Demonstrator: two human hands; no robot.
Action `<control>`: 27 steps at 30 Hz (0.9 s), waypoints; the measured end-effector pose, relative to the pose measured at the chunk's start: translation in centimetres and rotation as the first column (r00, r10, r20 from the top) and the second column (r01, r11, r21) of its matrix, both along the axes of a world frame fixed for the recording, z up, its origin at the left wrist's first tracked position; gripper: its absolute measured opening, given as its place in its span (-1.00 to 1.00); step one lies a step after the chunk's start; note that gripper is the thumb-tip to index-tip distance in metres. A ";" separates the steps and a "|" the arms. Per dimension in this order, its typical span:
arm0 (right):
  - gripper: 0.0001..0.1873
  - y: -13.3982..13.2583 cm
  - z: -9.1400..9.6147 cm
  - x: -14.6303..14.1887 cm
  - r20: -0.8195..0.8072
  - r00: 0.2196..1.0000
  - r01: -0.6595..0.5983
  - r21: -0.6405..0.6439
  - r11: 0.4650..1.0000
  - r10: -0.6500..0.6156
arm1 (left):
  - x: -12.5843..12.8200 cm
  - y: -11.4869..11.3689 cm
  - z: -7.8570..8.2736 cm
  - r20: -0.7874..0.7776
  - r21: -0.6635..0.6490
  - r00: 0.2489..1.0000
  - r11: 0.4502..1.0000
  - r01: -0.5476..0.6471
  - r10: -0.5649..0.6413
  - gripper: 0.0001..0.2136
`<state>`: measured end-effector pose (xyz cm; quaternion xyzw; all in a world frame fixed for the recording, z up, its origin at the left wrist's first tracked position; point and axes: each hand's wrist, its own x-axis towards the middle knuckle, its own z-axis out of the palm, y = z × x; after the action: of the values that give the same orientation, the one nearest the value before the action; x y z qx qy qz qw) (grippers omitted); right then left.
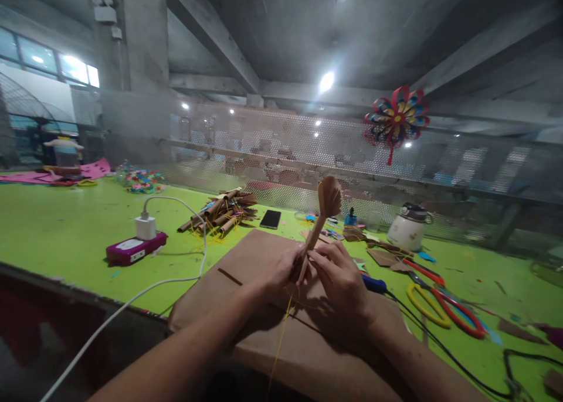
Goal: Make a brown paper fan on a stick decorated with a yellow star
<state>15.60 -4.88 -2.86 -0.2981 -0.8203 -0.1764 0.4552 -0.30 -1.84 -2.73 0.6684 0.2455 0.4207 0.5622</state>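
Over a brown cardboard sheet [270, 255], my left hand [288, 267] wraps around the lower stem of a brown paper piece [329, 197]. The piece stands tilted, with a rolled stem and a fringed, fan-like head at the top. Close against the stem from the right is my right hand [341, 270], its thumb and forefinger pinched together. What sits between those fingertips is too small to make out. A thin yellow string [282, 331] hangs from below my left hand towards me. Two narrow brown strips lie on the cardboard.
Rolled brown paper pieces [226, 211] are heaped behind, beside a phone [270, 219]. To the left stands a purple power strip [136, 248] with a white charger and cable [176, 280]. Scissors [440, 299], a blue-handled tool [373, 283] with a black cord and a white flask [407, 229] are right.
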 end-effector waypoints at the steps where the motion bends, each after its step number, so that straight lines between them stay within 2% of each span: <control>1: -0.64 0.0 0.0 0.0 0.001 1.000 -0.003 -0.007 1.000 0.003 | 0.1 0.2 -0.2 0.024 -0.022 1.000 1.000 0.016 -0.015 -0.62; 4: -0.63 -0.1 0.1 -0.2 -0.010 1.000 -0.016 -0.016 1.000 0.016 | 0.4 0.5 -0.4 0.090 -0.083 0.995 0.995 0.053 -0.046 -0.63; 12: -0.58 -0.2 0.3 -0.2 -0.006 0.992 -0.128 -0.054 0.990 0.128 | 0.1 0.5 0.0 0.089 -0.194 0.996 0.981 0.014 0.003 -0.65; 22: -0.53 -0.1 -0.7 -0.3 0.077 0.991 -0.106 -0.067 0.992 0.111 | -0.1 -0.1 0.6 0.118 -0.257 0.993 0.966 0.026 0.004 -0.66; 27: -0.49 -1.2 -0.3 -0.5 -0.050 0.993 -0.115 -0.095 0.989 0.111 | -0.3 -0.5 1.1 0.113 -0.256 0.993 0.964 0.073 -0.045 -0.65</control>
<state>15.09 -6.09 -3.16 -0.2769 -0.8331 -0.1031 0.4676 -0.58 -2.31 -1.58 0.5728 0.2479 0.4031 0.6694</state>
